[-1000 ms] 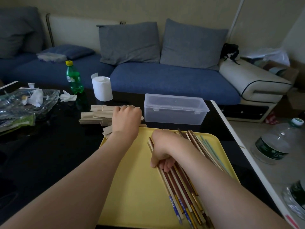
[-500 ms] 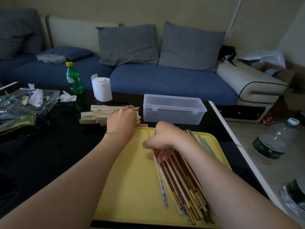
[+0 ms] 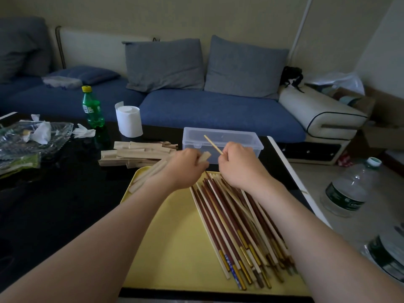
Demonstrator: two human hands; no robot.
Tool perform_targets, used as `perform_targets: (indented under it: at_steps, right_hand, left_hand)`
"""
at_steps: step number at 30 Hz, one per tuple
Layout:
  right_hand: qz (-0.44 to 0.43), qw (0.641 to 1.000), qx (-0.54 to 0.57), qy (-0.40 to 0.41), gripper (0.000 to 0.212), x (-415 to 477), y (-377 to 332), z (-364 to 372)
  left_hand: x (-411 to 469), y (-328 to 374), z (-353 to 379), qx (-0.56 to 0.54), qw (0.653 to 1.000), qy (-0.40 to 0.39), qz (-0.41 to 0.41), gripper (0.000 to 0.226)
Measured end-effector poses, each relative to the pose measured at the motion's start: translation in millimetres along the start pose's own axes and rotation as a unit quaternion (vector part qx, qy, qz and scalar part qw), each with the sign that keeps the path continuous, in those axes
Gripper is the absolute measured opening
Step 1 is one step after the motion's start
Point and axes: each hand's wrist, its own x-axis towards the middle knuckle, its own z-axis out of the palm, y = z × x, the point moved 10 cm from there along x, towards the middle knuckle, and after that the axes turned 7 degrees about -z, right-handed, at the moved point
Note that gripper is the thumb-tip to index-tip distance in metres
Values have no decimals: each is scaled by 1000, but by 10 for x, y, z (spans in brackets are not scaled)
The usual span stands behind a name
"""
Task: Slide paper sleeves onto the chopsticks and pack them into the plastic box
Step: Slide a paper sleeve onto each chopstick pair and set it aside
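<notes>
My left hand (image 3: 185, 169) grips a tan paper sleeve (image 3: 205, 155), whose open end points right. My right hand (image 3: 239, 166) pinches a pale chopstick (image 3: 213, 144) whose thin tip sticks up and to the left, a short gap from the sleeve's mouth. Both hands hover over the far end of the yellow tray (image 3: 175, 248). A pile of brown, pale and blue-patterned chopsticks (image 3: 236, 232) lies along the tray's right half. More paper sleeves (image 3: 135, 153) are heaped on the black table left of the tray. The clear plastic box (image 3: 223, 138) stands open just behind my hands.
A green bottle (image 3: 91, 107) and a toilet paper roll (image 3: 129, 121) stand at the table's far edge. A glass dish (image 3: 54, 136) with crumpled tissue sits at far left. Large water bottles (image 3: 347, 191) stand on the floor to the right. A blue sofa (image 3: 218, 110) is behind.
My left hand lifted a sleeve from the heap and moved right. My right hand raised one chopstick off the tray pile and brought it toward the sleeve.
</notes>
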Motion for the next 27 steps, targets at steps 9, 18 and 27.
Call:
perform_targets:
  at_steps: [9,18,27]
  right_hand:
    - [61,997,-43,-16,36,-182,404,-215]
    - [70,994,-76,-26,39,-230,460,-243]
    - [24,994,-105,-8,35,-165,417,-263]
  left_hand:
    - [-76,12,133,-109,991,-78,-25,25]
    - [-204,154,256,-89,984,-153,15,15]
    - [-253,239,294,22,983,-173,60,19]
